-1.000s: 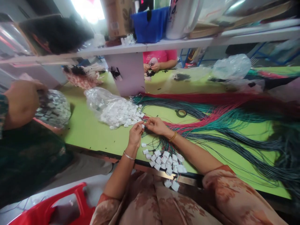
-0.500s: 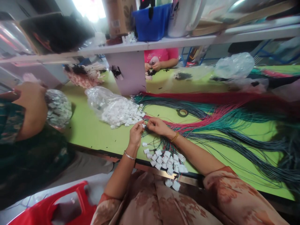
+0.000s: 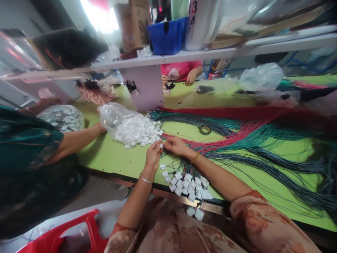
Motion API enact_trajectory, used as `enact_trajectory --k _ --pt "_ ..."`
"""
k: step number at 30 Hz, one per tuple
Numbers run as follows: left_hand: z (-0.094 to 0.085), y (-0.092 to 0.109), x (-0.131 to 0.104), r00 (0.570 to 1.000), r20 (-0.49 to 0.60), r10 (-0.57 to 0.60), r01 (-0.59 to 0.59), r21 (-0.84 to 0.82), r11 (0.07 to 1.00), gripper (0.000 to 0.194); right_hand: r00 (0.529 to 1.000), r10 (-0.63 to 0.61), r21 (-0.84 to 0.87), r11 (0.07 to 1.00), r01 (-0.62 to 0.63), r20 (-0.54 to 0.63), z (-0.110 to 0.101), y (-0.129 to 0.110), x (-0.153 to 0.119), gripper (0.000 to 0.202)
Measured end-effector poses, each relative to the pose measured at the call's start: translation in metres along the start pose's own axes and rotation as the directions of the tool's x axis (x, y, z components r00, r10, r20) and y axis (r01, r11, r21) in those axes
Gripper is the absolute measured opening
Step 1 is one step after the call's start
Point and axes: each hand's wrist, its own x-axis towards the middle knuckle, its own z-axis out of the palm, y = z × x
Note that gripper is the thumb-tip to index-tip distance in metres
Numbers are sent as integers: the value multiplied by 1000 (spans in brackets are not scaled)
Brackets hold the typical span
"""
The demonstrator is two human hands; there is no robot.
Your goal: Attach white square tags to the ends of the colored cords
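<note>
My left hand (image 3: 153, 154) pinches a small white connector (image 3: 161, 145) above the green table. Close beside it on the right, my right hand (image 3: 175, 144) is closed, its fingertips at the connector and the wire ends; what it grips is too small to make out. Behind my hands lies a clear plastic bag with white connectors (image 3: 138, 129) spilling out. Red wires (image 3: 207, 144) run from near my fingers to the right. A cluster of white connectors (image 3: 188, 184) on thin wires sits at the table's front edge, with a couple hanging over it.
A roll of dark tape (image 3: 204, 130) lies among wire bundles (image 3: 284, 161). At the left, a person in a green sleeve (image 3: 28, 135) reaches towards the bag, beside another bag (image 3: 61, 117). Another person's hands (image 3: 193, 75) are across the table. A blue bin (image 3: 167, 36) stands on the shelf.
The person at the left has stretched an arm out to the clear bag. Across the table, one hand of the other person has moved right. My hands have come closer together; the view has tilted slightly.
</note>
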Motion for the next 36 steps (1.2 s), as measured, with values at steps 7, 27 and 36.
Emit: enact_trajectory --k 7,27,36 --pt "3 0 0 999 -32 15 -15 23 1000 34 999 17 25 1000 -17 33 -1 4 2 37" --pt "21 17 3 999 8 31 -31 47 998 26 935 279 -614 706 -354 -219 -33 23 78 11" --pt "10 1 12 999 33 -23 26 -110 994 27 985 2 -138 990 -27 -173 -30 6 53 15"
